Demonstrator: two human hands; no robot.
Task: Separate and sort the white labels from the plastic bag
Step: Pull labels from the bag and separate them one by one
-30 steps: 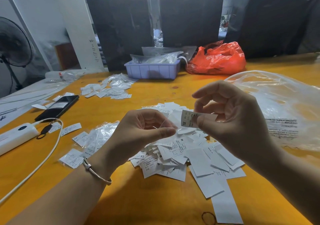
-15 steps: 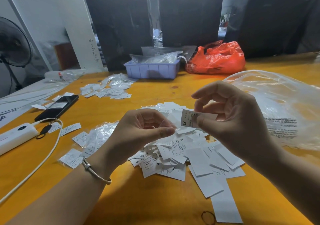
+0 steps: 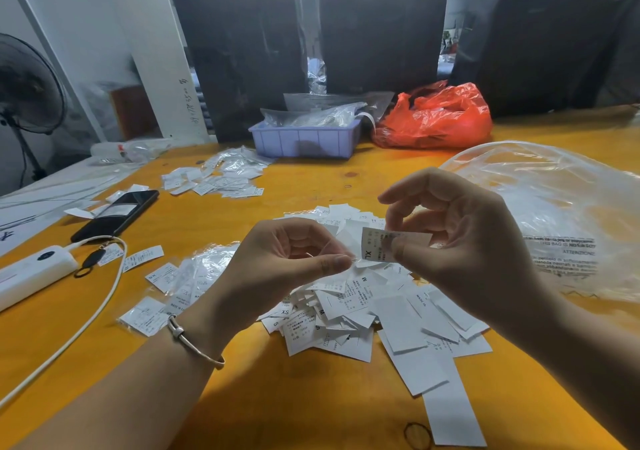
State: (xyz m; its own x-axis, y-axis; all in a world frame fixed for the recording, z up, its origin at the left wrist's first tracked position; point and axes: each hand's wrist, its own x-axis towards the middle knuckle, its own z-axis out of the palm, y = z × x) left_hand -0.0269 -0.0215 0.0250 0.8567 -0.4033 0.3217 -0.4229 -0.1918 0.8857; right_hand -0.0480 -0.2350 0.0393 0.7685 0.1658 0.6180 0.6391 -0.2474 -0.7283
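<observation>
1. Above the middle of the orange table (image 3: 242, 397), the right hand (image 3: 460, 248) pinches a white XL label (image 3: 375, 247) between thumb and fingers; the left hand (image 3: 280, 262) has thumb and fingertip pressed together just beside the label's left edge, on something too fine to make out — perhaps a thread.
2. Under both hands lies the loose pile of white labels (image 3: 363, 307); the clear plastic bag (image 3: 561, 214) lies slack to the right, near the pile.
3. These labels look feather-light, thin and limp — likely to flutter, cling together or crease, so a fingertip pinch at one short edge suits best.
4. Bare tabletop lies near the person; a smaller group of labels (image 3: 218, 181) sits farther left, beside a phone (image 3: 117, 214) and a white cable (image 3: 86, 328).
</observation>
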